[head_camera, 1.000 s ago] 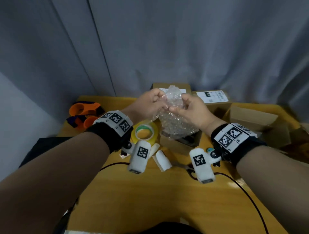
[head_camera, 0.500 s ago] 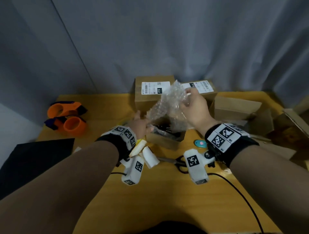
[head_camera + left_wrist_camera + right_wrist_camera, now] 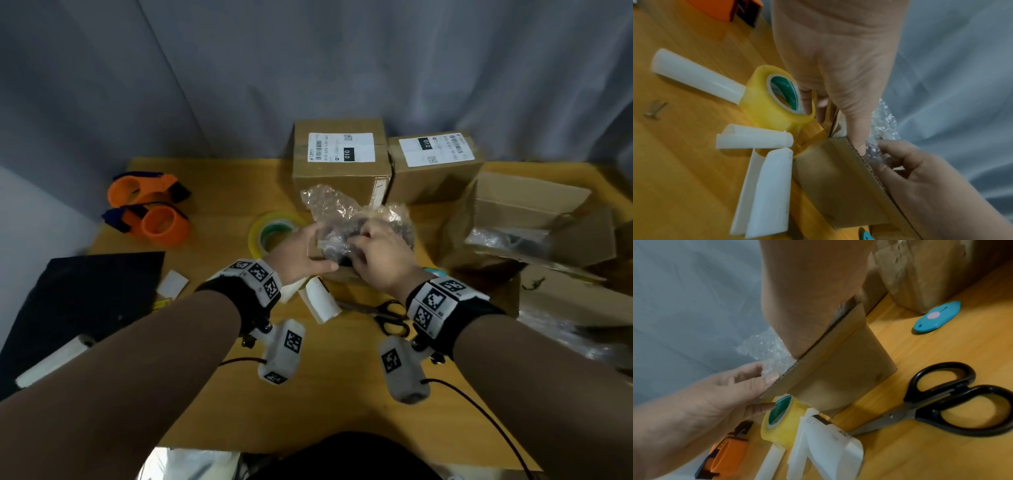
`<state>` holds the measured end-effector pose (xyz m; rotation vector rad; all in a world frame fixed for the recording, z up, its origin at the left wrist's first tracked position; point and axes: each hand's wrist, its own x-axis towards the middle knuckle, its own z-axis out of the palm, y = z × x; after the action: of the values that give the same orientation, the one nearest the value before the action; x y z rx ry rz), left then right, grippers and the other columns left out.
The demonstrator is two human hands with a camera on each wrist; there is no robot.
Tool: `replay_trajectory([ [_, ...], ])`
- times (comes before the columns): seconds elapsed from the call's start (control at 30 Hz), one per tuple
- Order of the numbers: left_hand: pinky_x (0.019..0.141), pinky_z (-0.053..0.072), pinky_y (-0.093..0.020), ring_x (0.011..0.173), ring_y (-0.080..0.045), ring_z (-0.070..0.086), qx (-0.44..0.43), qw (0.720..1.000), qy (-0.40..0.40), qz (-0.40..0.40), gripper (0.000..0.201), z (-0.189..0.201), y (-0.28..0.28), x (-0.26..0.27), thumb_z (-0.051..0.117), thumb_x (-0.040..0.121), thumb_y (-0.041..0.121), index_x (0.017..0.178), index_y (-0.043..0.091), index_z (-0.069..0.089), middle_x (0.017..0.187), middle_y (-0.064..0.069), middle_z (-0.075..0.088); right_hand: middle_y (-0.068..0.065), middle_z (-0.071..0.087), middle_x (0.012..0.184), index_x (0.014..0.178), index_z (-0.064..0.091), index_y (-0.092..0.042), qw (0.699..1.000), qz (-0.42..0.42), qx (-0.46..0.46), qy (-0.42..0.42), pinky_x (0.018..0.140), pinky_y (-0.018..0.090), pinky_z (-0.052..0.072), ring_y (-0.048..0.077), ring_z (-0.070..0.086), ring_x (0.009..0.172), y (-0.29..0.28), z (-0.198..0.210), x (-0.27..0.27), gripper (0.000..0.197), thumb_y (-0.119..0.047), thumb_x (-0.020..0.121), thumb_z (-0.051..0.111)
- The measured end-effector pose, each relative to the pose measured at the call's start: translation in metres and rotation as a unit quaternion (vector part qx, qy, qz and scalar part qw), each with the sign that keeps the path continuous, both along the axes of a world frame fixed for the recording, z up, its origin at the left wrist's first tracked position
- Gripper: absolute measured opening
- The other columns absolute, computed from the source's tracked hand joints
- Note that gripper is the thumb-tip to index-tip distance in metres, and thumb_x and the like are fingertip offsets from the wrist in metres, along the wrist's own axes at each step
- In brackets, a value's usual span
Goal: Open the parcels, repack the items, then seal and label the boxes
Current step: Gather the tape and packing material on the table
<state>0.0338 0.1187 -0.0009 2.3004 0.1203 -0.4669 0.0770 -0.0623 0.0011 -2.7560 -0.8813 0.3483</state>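
Observation:
A small open cardboard box (image 3: 339, 277) stands at the table's middle. My left hand (image 3: 303, 255) pinches its left wall, thumb (image 3: 858, 139) inside the rim and fingers outside beside the tape roll. A dark item wrapped in bubble wrap (image 3: 356, 219) sits in the box's mouth, with loose wrap sticking up behind. My right hand (image 3: 375, 250) is curled over that bundle from the right, its fingers (image 3: 898, 155) gripping the wrap. The right wrist view shows the box wall (image 3: 838, 369) and a bit of wrap (image 3: 766, 350); the box's inside is hidden.
Two sealed, labelled boxes (image 3: 339, 164) (image 3: 435, 168) stand behind. An open box (image 3: 534, 219) lies right. A yellow tape roll (image 3: 270, 233) touches the small box's left. Scissors (image 3: 387, 315), a blue cutter (image 3: 937, 318), white paper rolls (image 3: 320, 301) lie in front. Orange dispensers (image 3: 154, 212) sit far left.
The bubble-wrapped bundle was held up by both hands; the left hand dropped to the small box, and the right hand brought the bundle down into it.

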Motion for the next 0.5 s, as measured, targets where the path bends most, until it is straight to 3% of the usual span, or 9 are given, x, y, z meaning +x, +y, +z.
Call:
replay_trajectory([
  [0.1, 0.114, 0.021, -0.040, 0.139, -0.029, 0.020, 0.123, 0.991, -0.027, -0.037, 0.100, 0.005, 0.002, 0.006, 0.073, 0.075, 0.049, 0.150, 0.020, 0.014, 0.150, -0.007, 0.017, 0.004, 0.050, 0.122, 0.128, 0.059, -0.023, 0.997, 0.001, -0.007, 0.077, 0.099, 0.037, 0.037, 0.026, 0.047, 0.118, -0.001, 0.001, 0.001, 0.037, -0.036, 0.097, 0.044],
  [0.2, 0.114, 0.014, -0.043, 0.140, -0.026, 0.009, 0.218, 0.962, -0.112, -0.117, 0.114, 0.016, -0.001, 0.011, 0.072, 0.073, 0.052, 0.151, 0.018, -0.004, 0.156, -0.001, -0.004, -0.002, 0.049, 0.129, 0.130, 0.055, -0.034, 0.992, 0.008, -0.057, 0.117, 0.099, 0.040, 0.024, 0.021, 0.043, 0.125, -0.004, 0.005, 0.006, 0.039, -0.046, 0.099, 0.035],
  [0.27, 0.113, 0.013, -0.039, 0.138, -0.024, 0.013, 0.262, 0.931, -0.175, -0.185, 0.112, 0.021, -0.001, 0.013, 0.069, 0.075, 0.053, 0.151, 0.018, -0.006, 0.155, -0.003, 0.000, -0.004, 0.051, 0.133, 0.128, 0.050, -0.037, 0.987, -0.016, -0.045, 0.156, 0.100, 0.040, 0.021, 0.020, 0.043, 0.127, -0.005, 0.007, 0.009, 0.036, -0.046, 0.100, 0.030],
  [0.33, 0.110, 0.017, -0.034, 0.134, -0.022, 0.021, 0.280, 0.911, -0.184, -0.241, 0.102, 0.020, -0.001, 0.016, 0.066, 0.079, 0.050, 0.152, 0.018, 0.003, 0.150, -0.006, 0.016, 0.002, 0.057, 0.125, 0.118, 0.042, -0.030, 0.981, -0.056, 0.007, 0.185, 0.099, 0.039, 0.031, 0.023, 0.052, 0.117, -0.006, 0.007, 0.012, 0.018, -0.034, 0.101, 0.037],
  [0.4, 0.111, 0.019, -0.033, 0.135, -0.021, 0.024, 0.295, 0.897, -0.151, -0.293, 0.092, 0.018, -0.002, 0.019, 0.062, 0.084, 0.048, 0.152, 0.015, 0.009, 0.150, -0.005, 0.021, 0.010, 0.052, 0.126, 0.125, 0.036, -0.023, 0.977, -0.071, 0.024, 0.199, 0.095, 0.038, 0.041, 0.028, 0.055, 0.110, -0.006, 0.005, 0.014, 0.033, -0.020, 0.095, 0.049],
  [0.5, 0.113, 0.020, -0.037, 0.141, -0.022, 0.021, 0.321, 0.885, -0.096, -0.323, 0.086, 0.018, -0.004, 0.023, 0.056, 0.088, 0.049, 0.152, 0.015, 0.009, 0.156, -0.004, 0.015, 0.013, 0.030, 0.136, 0.146, 0.025, -0.025, 0.984, -0.057, -0.048, 0.163, 0.105, 0.041, 0.031, 0.036, 0.039, 0.125, -0.008, 0.001, 0.013, 0.058, -0.023, 0.094, 0.050],
])
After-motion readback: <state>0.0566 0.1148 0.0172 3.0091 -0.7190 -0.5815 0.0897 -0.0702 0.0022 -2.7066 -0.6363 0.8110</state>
